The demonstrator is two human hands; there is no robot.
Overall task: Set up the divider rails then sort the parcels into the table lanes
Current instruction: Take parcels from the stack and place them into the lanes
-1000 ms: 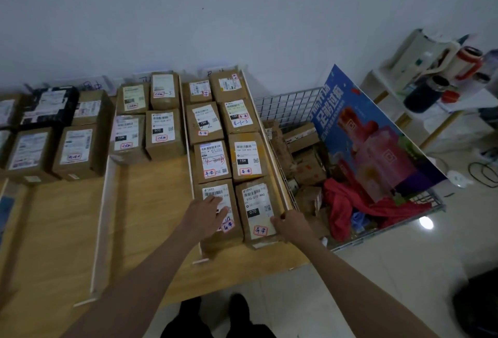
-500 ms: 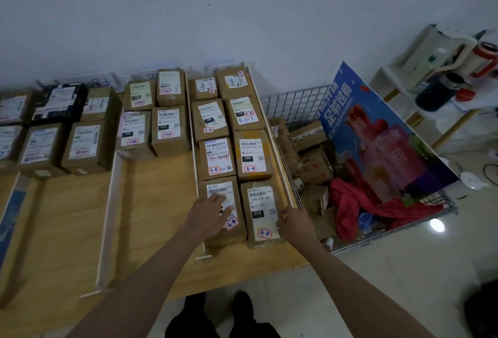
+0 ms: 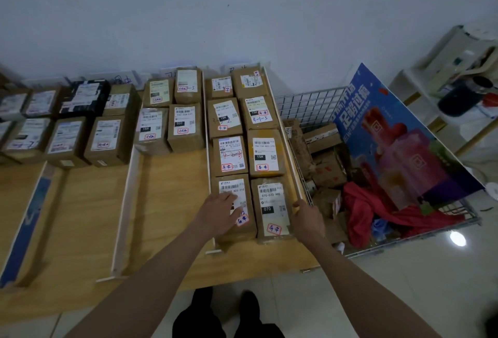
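Observation:
The rightmost lane lies between two white divider rails (image 3: 208, 132) (image 3: 292, 149) and holds brown parcels in two columns. My left hand (image 3: 219, 211) lies flat, fingers spread, on the nearest left parcel (image 3: 231, 186). My right hand (image 3: 307, 217) curls over the right edge of the nearest right parcel (image 3: 270, 209), labelled 070, next to the right rail. More parcels (image 3: 186, 127) fill the far ends of the lanes to the left, past another rail (image 3: 125, 202).
A wire basket (image 3: 310, 105) stands right of the wooden table (image 3: 167, 202), holding loose parcels (image 3: 323, 138), a red cloth (image 3: 361, 202) and a blue poster (image 3: 398, 143). A white shelf (image 3: 420, 95) is at the far right. My feet show below the table edge.
Both hands have stayed on the two nearest parcels in the right lane. My left hand has slid slightly further onto its label, and the view has drifted a little.

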